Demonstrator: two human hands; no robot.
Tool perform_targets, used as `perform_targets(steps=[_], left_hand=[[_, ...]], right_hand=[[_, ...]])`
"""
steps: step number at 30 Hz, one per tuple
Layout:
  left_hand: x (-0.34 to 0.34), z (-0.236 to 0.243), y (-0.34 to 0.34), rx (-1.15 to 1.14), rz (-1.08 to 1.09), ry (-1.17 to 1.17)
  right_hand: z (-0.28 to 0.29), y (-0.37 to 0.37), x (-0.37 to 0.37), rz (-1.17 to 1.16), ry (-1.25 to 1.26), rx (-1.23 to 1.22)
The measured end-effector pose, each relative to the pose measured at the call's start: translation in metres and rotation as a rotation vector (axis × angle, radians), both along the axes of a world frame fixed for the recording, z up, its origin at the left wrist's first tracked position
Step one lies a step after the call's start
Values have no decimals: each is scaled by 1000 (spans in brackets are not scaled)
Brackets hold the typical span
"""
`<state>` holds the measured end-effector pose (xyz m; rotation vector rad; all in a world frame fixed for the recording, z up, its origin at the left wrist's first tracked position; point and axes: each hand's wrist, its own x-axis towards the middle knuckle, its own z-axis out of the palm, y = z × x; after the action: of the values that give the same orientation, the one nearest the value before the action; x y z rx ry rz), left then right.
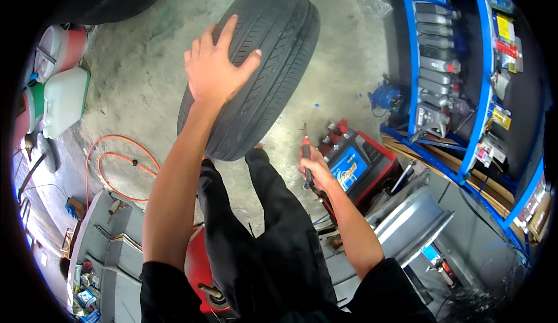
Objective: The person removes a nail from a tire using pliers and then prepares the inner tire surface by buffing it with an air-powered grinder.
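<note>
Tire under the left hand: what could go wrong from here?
1. The tire stands upright on its tread on the concrete floor, steadied only by the flat left hand on top; it could roll or tip.
2. The right hand holds a red-handled tool close to the tire and the person's legs; a slip could jab either.
3. The orange hose loops on the floor nearby, a likely trip hazard.
</note>
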<state>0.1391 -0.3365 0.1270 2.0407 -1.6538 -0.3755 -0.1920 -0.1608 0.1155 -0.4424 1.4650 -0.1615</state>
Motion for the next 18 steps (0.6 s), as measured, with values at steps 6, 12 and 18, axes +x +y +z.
perform_targets(steps=[6, 12, 18], left_hand=[[-2, 0, -1, -36, -144, -75], [12, 5, 18, -21, -185, -78], [29, -1, 24, -133, -339, -45]], right_hand=[[-117, 4, -47, 181, 273, -33], [-166, -29, -53, 601, 618, -85], [-306, -24, -98, 839, 823, -145]])
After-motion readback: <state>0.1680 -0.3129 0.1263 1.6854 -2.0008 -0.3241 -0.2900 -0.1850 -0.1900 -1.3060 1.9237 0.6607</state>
